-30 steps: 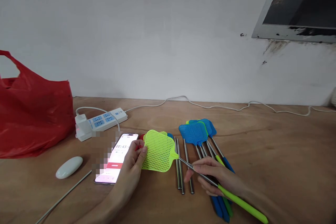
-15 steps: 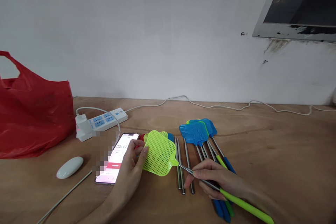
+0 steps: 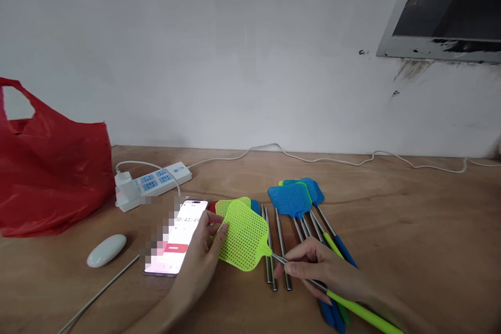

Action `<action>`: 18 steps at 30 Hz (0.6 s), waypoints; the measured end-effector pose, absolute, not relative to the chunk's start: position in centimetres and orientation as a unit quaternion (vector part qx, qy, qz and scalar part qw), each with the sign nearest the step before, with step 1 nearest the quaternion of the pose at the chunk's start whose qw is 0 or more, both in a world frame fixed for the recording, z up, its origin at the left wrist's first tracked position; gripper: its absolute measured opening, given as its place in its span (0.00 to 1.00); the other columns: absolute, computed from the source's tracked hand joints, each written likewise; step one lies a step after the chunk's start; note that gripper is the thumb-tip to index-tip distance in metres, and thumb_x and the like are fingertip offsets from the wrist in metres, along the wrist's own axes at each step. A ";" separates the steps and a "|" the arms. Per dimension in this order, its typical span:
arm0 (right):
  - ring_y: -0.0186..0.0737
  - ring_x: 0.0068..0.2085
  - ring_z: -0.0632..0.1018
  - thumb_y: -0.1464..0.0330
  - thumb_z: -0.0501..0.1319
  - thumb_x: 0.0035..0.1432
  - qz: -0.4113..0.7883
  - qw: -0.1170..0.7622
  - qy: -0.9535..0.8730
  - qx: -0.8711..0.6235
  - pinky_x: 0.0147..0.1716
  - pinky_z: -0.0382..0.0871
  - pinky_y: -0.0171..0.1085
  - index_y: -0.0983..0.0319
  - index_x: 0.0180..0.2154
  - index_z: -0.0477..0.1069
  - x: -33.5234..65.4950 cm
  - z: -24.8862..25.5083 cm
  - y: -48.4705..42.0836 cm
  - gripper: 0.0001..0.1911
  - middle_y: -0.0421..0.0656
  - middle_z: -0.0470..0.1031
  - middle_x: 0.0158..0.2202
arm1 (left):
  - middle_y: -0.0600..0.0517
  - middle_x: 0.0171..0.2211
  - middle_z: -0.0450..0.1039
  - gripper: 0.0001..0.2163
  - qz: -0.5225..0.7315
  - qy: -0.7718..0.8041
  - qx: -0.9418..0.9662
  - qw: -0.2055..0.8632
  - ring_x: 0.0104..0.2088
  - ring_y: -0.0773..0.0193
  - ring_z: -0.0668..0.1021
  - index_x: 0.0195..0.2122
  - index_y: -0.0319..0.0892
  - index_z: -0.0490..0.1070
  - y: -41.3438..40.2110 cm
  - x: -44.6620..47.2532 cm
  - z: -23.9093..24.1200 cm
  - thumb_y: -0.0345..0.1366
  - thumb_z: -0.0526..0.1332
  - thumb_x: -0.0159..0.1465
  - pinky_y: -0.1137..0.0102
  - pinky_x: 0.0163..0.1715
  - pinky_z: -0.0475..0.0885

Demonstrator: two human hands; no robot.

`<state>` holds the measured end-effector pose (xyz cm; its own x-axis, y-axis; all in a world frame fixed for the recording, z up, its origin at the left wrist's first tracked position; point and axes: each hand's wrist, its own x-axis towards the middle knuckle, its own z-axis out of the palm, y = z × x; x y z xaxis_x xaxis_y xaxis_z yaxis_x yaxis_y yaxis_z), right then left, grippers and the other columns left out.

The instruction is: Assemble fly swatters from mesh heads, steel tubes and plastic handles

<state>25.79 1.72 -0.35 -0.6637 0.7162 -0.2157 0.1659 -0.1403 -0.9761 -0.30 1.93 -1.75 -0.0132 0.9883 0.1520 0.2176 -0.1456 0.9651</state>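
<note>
My right hand (image 3: 323,269) is closed on the thin metal shaft of a fly swatter, just behind its yellow-green mesh head (image 3: 245,236). The swatter's green handle (image 3: 362,314) runs off toward the lower right. My left hand (image 3: 203,253) pinches the left edge of that mesh head with thumb and fingers. Under it lie more loose swatter heads (image 3: 230,204) in yellow, red and blue. Bare metal rods (image 3: 278,242) lie side by side just right of the head.
A pile of finished swatters (image 3: 295,195) with blue and green heads lies to the right. A phone (image 3: 178,237) showing a timer sits left of my hand, beside a white oval object (image 3: 106,250), a power strip (image 3: 154,183) and a red plastic bag (image 3: 50,164).
The green swatter head has shifted slightly right and toward me, and both hands moved with it. My right hand's grip sits closer to the head.
</note>
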 end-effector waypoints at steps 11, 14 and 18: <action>0.25 0.10 0.56 0.51 0.62 0.60 0.649 0.212 -0.627 -0.376 0.13 0.45 0.30 0.67 0.35 0.80 25.7 -0.6 1.7 0.24 0.31 0.60 0.09 | 0.44 0.51 0.70 0.17 0.470 0.515 0.581 0.420 0.55 0.46 0.73 0.45 0.48 0.59 0.6 0.3 -1.4 0.48 0.63 0.62 0.61 0.41 0.75; 0.26 0.10 0.55 0.52 0.63 0.59 0.665 0.228 -0.606 -0.372 0.12 0.43 0.30 0.66 0.35 0.78 25.7 -0.8 2.1 0.21 0.30 0.59 0.09 | 0.43 0.58 0.65 0.21 0.455 0.505 0.592 0.433 0.56 0.45 0.72 0.53 0.49 0.60 0.5 0.5 -1.3 0.48 0.63 0.62 0.61 0.40 0.75; 0.27 0.10 0.53 0.51 0.63 0.58 0.684 0.323 -0.535 -0.377 0.12 0.46 0.30 0.64 0.44 0.74 25.6 -1.2 2.6 0.23 0.27 0.56 0.09 | 0.44 0.60 0.63 0.23 0.481 0.515 0.591 0.392 0.48 0.52 0.75 0.61 0.50 0.57 0.6 0.7 -1.2 0.48 0.58 0.67 0.59 0.45 0.73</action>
